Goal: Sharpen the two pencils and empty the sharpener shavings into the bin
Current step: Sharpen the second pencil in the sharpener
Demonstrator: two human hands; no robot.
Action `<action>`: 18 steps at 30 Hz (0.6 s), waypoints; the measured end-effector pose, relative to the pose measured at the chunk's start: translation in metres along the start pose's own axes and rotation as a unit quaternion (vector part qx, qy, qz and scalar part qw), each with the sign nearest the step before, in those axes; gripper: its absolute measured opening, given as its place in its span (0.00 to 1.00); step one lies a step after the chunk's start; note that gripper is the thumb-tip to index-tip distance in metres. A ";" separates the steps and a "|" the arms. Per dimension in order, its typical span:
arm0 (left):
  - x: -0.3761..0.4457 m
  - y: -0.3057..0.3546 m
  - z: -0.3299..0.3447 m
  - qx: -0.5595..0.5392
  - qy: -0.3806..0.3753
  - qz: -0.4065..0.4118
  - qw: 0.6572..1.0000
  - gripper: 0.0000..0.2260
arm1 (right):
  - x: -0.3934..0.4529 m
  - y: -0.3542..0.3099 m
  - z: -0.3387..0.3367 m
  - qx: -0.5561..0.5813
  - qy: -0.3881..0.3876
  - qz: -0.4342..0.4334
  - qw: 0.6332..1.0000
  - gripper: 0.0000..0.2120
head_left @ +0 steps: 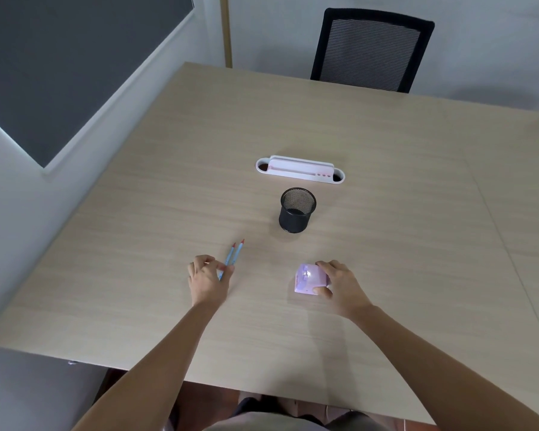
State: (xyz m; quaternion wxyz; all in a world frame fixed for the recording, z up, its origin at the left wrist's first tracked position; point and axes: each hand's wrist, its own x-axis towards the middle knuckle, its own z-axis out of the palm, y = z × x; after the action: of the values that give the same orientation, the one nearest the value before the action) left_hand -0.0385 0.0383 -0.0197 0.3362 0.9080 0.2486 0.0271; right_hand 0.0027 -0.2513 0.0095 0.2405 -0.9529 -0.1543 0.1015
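Left hand (206, 279): at 7 o'clock of the bin, fingers curled, pinching the near ends of the pencils.
Pencils (234, 256): two, blue with red tips, side by side and touching, lying on the table, tips toward 1 o'clock, near ends hidden under the left hand.
Right hand (339, 283): at 5 o'clock of the bin, thumb on the near side of the sharpener, fingers curled over its far right side, gripping it.
Sharpener (310, 279): pale lilac box, resting on the table, well apart from the pencils, at their 3 o'clock.
Bin (297, 210): black mesh cup, upright, mid-table, at 12 o'clock between the hands, apart from both; contents too dark to tell.
Holder (300, 168): long white and pink tray, just past the bin at its 12 o'clock, not touching it.
Table (386, 213): light wood grain.
Chair (372, 49): black mesh back, at the far edge, at 1 o'clock.
Board (59, 63): dark grey panel on the wall, at 10 o'clock.
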 end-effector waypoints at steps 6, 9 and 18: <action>-0.010 0.008 0.004 -0.021 -0.036 0.081 0.996 0.06 | -0.001 -0.002 -0.001 0.003 -0.001 -0.002 1.000 0.24; -0.015 0.018 0.005 -0.026 -0.209 0.126 0.969 0.06 | -0.002 -0.003 -0.003 0.001 -0.005 -0.004 1.000 0.24; -0.012 0.038 0.008 -0.036 -0.295 0.171 0.939 0.04 | -0.001 -0.006 -0.007 -0.018 -0.025 -0.009 0.999 0.22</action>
State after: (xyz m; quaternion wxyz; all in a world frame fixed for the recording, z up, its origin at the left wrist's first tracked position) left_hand -0.0303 0.0031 -0.0003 0.4168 0.8916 -0.0218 -0.1758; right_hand 0.0025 -0.2493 0.0185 0.2205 -0.9528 -0.1706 0.1204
